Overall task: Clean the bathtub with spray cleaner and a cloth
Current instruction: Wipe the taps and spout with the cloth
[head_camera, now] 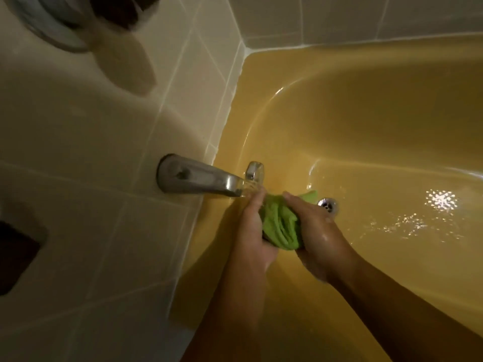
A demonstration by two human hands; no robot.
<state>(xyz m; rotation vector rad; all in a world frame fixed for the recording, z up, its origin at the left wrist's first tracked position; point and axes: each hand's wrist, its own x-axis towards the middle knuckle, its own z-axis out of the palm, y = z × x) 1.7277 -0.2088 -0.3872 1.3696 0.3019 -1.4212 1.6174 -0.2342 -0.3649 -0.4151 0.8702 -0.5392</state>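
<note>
Below spout (198,178), green cloth (281,226) bunched between left hand (251,228), right hand (313,226), both gripping it.

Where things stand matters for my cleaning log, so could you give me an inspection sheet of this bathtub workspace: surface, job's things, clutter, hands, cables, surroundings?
Surface: yellow bathtub, wet, with water glinting on its floor beside the drain.
Job's things: green cloth, bunched, held just below the spout, where water seems to run; spray cleaner not seen.
Clutter: nothing seen.
Hands: left hand and right hand both grip the cloth, one on each side.
Cables: nothing seen.
Surroundings: tiled wall carrying the spout; a blurred round fixture at upper left.
</note>
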